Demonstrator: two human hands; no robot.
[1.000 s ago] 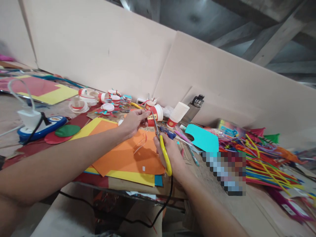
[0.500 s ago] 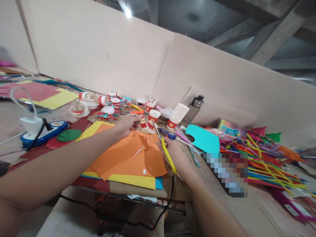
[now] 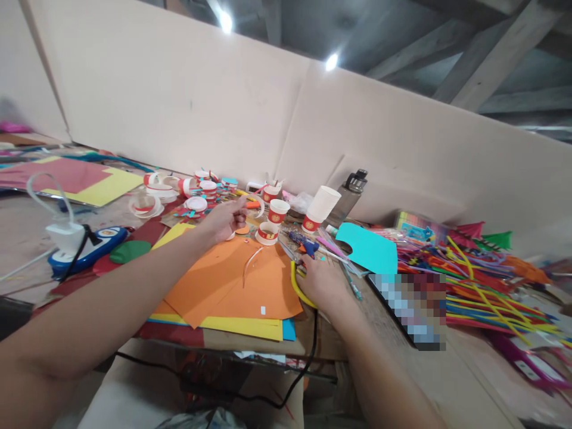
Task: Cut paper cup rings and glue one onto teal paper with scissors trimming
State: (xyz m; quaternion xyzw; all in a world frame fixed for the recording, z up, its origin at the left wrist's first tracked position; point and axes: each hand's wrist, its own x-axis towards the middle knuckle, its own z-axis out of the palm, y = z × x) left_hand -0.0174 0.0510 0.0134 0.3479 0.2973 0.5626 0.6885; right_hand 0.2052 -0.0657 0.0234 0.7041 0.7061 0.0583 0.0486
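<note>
My left hand (image 3: 227, 219) is closed at the far edge of the orange paper (image 3: 214, 280), its fingertips pinching a thin curled white strip (image 3: 260, 207). An orange piece (image 3: 252, 204) shows beside those fingertips; whether it is held, I cannot tell. To the right, my right hand (image 3: 319, 280) is closed around yellow-handled scissors (image 3: 295, 285), low over the table, with the blades pointing away. Between the hands stands a short red-and-white paper cup (image 3: 267, 233). Behind it is a taller paper cup (image 3: 279, 211). A blue glue gun (image 3: 305, 243) lies just beyond the scissors.
Stacked cups (image 3: 320, 208) and a dark bottle (image 3: 351, 196) stand at the back. Rightward lie a turquoise sheet (image 3: 369, 247), a phone (image 3: 406, 310) and colourful pipe cleaners (image 3: 487, 292). Cup pieces (image 3: 196, 205) and a blue-white power strip (image 3: 89, 247) are at left.
The scissors have come down towards the table with my right hand. My left hand has shifted slightly left, and the curled strip now shows at its fingertips. The short cup is more fully visible.
</note>
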